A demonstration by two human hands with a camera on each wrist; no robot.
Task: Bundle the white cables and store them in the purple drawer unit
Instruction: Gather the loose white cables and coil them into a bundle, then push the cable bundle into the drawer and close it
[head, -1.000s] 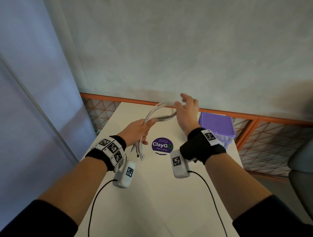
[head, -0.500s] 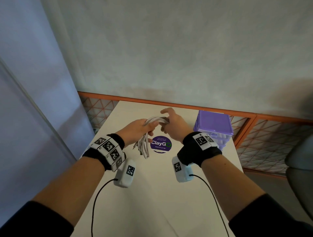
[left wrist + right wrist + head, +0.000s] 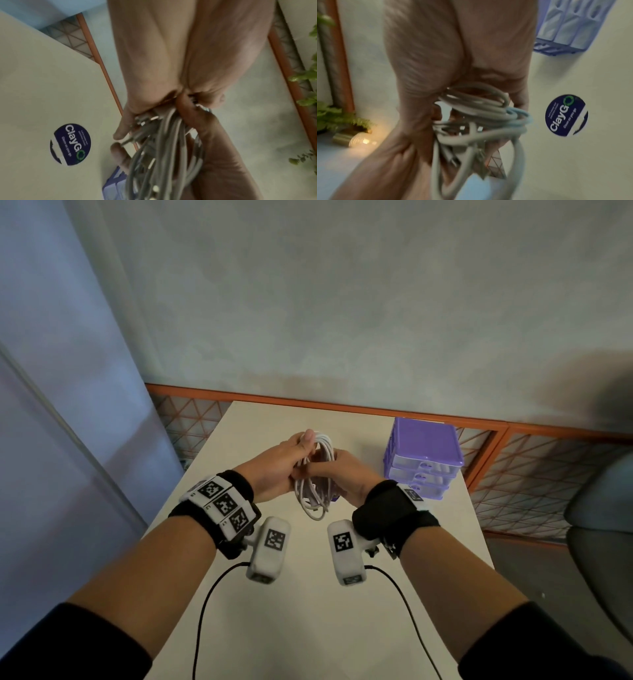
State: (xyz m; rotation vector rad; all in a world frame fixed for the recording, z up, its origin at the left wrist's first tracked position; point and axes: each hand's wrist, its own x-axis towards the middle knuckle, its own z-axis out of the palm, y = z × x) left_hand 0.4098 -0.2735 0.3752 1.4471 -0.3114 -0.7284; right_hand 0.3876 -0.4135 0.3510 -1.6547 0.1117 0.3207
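A bundle of white cables (image 3: 317, 481) hangs in loops above the middle of the white table (image 3: 308, 628). My left hand (image 3: 287, 462) grips the bundle from the left, thumb over its top. My right hand (image 3: 346, 474) grips it from the right, fingers curled into the loops. The left wrist view shows the cables (image 3: 164, 155) running down from the left hand's fingers (image 3: 120, 132). In the right wrist view the coiled cables (image 3: 481, 119) sit in the right palm. The purple drawer unit (image 3: 423, 458) stands at the table's right rear, its three drawers closed.
A round dark blue ClayGo sticker (image 3: 70, 144) lies on the table under the bundle. An orange-framed mesh railing (image 3: 513, 467) runs behind and right of the table. A grey chair (image 3: 603, 542) is at the far right. Black wrist-camera leads (image 3: 205, 611) trail toward me.
The right hand came down from a wide loop and closed onto the bundle beside the left hand. Both hands and the cables are now nearer me, the loops gathered tight.
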